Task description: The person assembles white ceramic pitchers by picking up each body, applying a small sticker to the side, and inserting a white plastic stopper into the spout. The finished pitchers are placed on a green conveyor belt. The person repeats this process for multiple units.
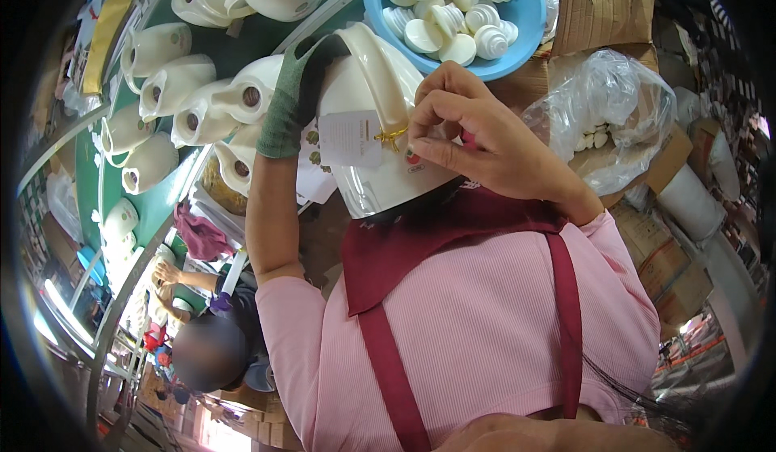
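A glossy cream jug (373, 191) is held tilted close to my body, its broad handle (370, 72) facing up. My left hand (301, 88), in a grey-green glove, grips the jug's far left side; its fingertips are hidden behind the jug. From the handle hangs a white paper tag (349, 140), fastened by a gold tie (391, 136). My bare right hand (481, 129) is beside the tie, its fingers bent and drawn together. Whatever they may hold cannot be made out. Just below those fingertips is a small red sticker (412, 159) on the jug.
Several similar jugs (179, 80) stand on a green conveyor (101, 179) at left. A blue basin (529, 50) of white lids sits at the back. Right of it, a clear plastic bag (618, 88) with small white pieces lies in a cardboard box (602, 17). Another person (242, 315) works at lower left.
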`<state>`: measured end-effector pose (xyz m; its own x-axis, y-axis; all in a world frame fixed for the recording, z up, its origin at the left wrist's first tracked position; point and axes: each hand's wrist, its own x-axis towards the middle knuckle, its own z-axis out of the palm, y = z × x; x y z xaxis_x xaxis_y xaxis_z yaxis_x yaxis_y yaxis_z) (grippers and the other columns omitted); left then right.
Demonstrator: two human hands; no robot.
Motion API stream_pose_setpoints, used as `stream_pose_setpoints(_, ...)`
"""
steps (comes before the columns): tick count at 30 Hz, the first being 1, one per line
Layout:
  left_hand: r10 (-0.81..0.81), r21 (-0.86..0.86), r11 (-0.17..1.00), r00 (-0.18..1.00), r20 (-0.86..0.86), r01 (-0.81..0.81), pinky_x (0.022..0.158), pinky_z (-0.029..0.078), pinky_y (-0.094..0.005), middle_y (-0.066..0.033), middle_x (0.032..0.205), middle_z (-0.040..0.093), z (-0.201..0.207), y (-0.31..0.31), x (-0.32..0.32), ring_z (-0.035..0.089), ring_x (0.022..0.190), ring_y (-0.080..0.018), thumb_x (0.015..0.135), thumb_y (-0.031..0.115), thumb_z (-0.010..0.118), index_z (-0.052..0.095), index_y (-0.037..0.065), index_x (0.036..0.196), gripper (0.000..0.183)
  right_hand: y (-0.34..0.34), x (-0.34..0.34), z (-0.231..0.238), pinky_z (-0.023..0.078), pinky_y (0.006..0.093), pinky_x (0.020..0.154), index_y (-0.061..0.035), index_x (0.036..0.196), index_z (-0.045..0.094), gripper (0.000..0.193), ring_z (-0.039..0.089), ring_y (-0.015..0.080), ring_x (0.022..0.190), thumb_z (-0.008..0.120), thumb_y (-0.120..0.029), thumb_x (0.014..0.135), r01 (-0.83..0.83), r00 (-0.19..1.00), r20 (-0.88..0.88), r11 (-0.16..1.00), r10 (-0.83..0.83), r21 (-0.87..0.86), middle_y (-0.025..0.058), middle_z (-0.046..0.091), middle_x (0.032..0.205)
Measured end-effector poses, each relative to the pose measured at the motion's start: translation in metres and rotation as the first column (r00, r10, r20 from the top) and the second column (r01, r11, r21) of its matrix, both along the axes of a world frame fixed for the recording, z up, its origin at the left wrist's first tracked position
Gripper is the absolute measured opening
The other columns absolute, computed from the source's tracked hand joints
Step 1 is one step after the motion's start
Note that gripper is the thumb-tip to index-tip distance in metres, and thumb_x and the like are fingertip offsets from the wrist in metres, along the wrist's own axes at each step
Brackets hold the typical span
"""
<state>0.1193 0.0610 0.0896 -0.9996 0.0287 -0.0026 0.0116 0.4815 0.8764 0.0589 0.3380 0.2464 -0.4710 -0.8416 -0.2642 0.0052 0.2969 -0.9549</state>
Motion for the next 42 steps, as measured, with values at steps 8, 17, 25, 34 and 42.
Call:
stream_pose_setpoints(8, -0.01, -0.062, 0.998, 0.993, -0.115, 0.003, 0.09, 0.054, -0.0414, -0.0191, 0.114, 0.067, 0.007, 0.01, -0.002, 0.065, 0.104, -0.0359, 0.085, 0.001, 0.06, 0.068, 0.002, 0.11, 0.026, 0.006, 0.005, -0.003, 0.047, 0.0326, 0.095, -0.0066, 0.098, 0.068, 0.011, 0.053, 0.0193, 0.108, 0.075, -0.007, 0.089, -0.028, 0.956, -0.294, 0.999, 0.019, -0.025, 0.0075, 0.048, 0.115)
stream_pose_setpoints(17, 0.042, 0.12, 0.992, 0.988, -0.148, -0.025, 0.088, 0.055, -0.036, -0.0156, 0.111, 0.069, 0.002, 0.021, -0.003, 0.068, 0.098, -0.0268, 0.09, 0.006, 0.061, 0.071, 0.003, 0.112, 0.024, 0.01, 0.015, -0.035, 0.042, 0.0401, 0.112, -0.0105, 0.158, 0.024, 0.093, 0.043, 0.0298, 0.136, 0.082, -0.022, 0.086, 0.173, 0.966, -0.197, 0.985, -0.168, 0.006, 0.0155, 0.031, 0.152)
stream_pose_setpoints(25, -0.007, 0.067, 0.998, 1.0, 0.011, 0.006, 0.086, 0.055, -0.0339, -0.0163, 0.104, 0.071, 0.009, 0.025, -0.011, 0.069, 0.09, -0.0241, 0.092, 0.01, 0.061, 0.071, 0.0, 0.11, 0.024, 0.019, 0.004, -0.038, 0.017, 0.0485, 0.124, -0.0035, 0.161, 0.014, 0.108, 0.012, 0.0375, 0.155, 0.082, -0.038, 0.084, -0.078, 0.997, -0.025, 0.997, 0.078, -0.005, 0.0244, 0.015, 0.164)
stream_pose_setpoints(34, 0.309, -0.037, 0.932, 0.845, -0.437, -0.361, 0.089, 0.053, -0.036, -0.012, 0.104, 0.072, 0.099, -0.027, -0.122, 0.068, 0.096, -0.0261, 0.081, 0.012, 0.079, 0.071, -0.001, 0.113, 0.035, 0.036, -0.06, -0.092, 0.049, 0.0336, 0.099, -0.0044, 0.146, 0.042, 0.059, 0.054, 0.0206, 0.123, 0.069, -0.011, 0.094, 0.67, 0.72, 0.273, 0.741, -0.638, -0.035, 0.0108, 0.048, 0.146)
stream_pose_setpoints(42, -0.353, -0.606, 0.794, 0.776, -0.522, -0.047, 0.112, 0.036, -0.0477, -0.0062, 0.113, 0.068, 0.09, -0.036, -0.273, 0.059, 0.108, -0.0316, 0.073, 0.009, 0.078, 0.064, 0.014, 0.133, 0.062, 0.047, -0.085, -0.153, 0.052, 0.0311, 0.082, -0.0033, 0.126, 0.055, 0.035, 0.063, 0.0178, 0.1, 0.066, -0.008, 0.093, 0.647, 0.763, -0.052, 0.76, -0.644, 0.066, 0.0096, 0.06, 0.123)
